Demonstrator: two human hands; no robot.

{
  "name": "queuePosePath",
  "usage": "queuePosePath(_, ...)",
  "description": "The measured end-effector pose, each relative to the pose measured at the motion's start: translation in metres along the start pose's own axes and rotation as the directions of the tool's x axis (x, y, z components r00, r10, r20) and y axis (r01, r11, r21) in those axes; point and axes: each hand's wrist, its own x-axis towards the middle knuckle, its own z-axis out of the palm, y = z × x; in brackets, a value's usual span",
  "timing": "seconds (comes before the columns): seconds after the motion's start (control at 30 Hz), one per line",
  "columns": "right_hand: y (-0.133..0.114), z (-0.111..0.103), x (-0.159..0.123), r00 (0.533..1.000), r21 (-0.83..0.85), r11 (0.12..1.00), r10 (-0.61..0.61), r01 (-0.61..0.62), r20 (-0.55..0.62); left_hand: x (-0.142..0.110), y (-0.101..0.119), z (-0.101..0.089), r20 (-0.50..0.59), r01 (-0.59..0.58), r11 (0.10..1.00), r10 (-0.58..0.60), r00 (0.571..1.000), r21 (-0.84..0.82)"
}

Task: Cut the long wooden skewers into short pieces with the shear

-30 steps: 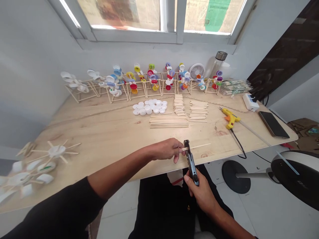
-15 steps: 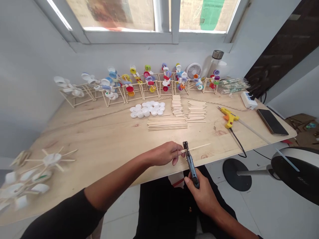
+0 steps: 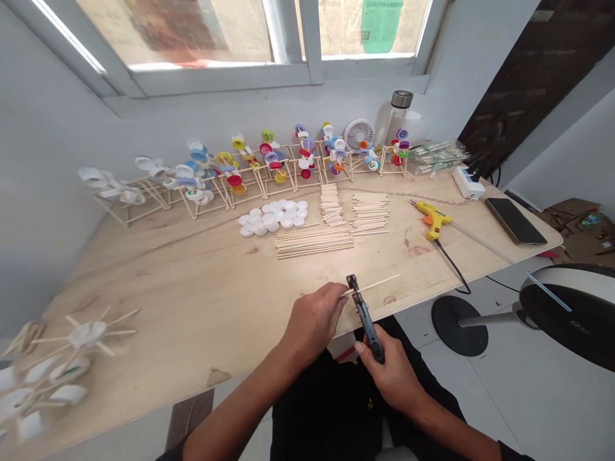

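Near the table's front edge, my left hand (image 3: 314, 320) pinches one end of a thin wooden stick (image 3: 382, 282), which points to the right. My right hand (image 3: 391, 368) is wrapped round the handles of dark metal pliers (image 3: 368, 320). The jaws of the pliers are at the stick, just right of my left fingertips; whether they grip it I cannot tell. Beyond my hands lie a bundle of long sticks (image 3: 314, 242), two piles of shorter sticks (image 3: 331, 205) (image 3: 369, 211) and a group of white bottle caps (image 3: 273, 216).
Several stick frames with coloured caps (image 3: 235, 173) stand along the wall. A yellow glue gun (image 3: 435, 219) and a phone (image 3: 516, 221) lie to the right, near a white power strip (image 3: 468, 184). Wheels of sticks and caps (image 3: 87, 334) sit at left. A black-based stand (image 3: 460, 325) is beside the table.
My left forearm has swung lower and to the right, and its wrist has turned, with the fingers still at the stick. The pliers have barely moved. The view has shifted slightly.
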Motion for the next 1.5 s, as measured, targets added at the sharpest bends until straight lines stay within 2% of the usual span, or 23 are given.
queuePosePath(0.1, 0.004, 0.001, 0.000, 1.000, 0.018, 1.000, -0.003, 0.003, -0.004, -0.006, 0.004, 0.012, -0.100, -0.021, 0.984, 0.039, 0.994, 0.179)
queuePosePath(0.2, 0.006, 0.000, -0.002, 1.000, 0.042, 0.999, -0.014, 0.014, 0.004, -0.009, 0.008, 0.018, -0.143, -0.034, 0.942, 0.086, 0.986, 0.335)
queuePosePath(0.4, 0.005, -0.006, -0.009, 0.999, 0.059, 0.998, 0.022, -0.024, 0.032, -0.015, 0.015, 0.025, -0.235, -0.085, 0.892, 0.207, 0.949, 0.444)
queuePosePath(0.6, 0.010, -0.012, -0.020, 0.999, 0.046, 0.999, -0.024, 0.023, 0.027, -0.022, 0.019, 0.029, -0.265, -0.169, 0.863, 0.324, 0.908, 0.475)
queuePosePath(0.87, 0.015, -0.013, -0.030, 0.995, -0.032, 0.995, -0.100, 0.099, -0.013, -0.033, 0.024, 0.029, -0.302, -0.194, 0.883, 0.342, 0.890, 0.428)
queuePosePath(1.03, 0.015, -0.017, -0.030, 0.987, -0.081, 0.984, -0.158, 0.156, -0.009, -0.038, 0.027, 0.028, -0.330, -0.206, 0.866, 0.379, 0.864, 0.455)
queuePosePath(1.27, 0.004, -0.015, -0.027, 0.996, -0.094, 0.992, -0.085, 0.085, 0.008, -0.034, 0.019, 0.024, -0.336, -0.199, 0.886, 0.355, 0.872, 0.419)
queuePosePath(1.5, -0.013, -0.019, -0.028, 0.997, -0.143, 0.988, -0.050, 0.058, 0.055, -0.034, 0.009, 0.020, -0.394, -0.241, 0.929, 0.340, 0.854, 0.280)
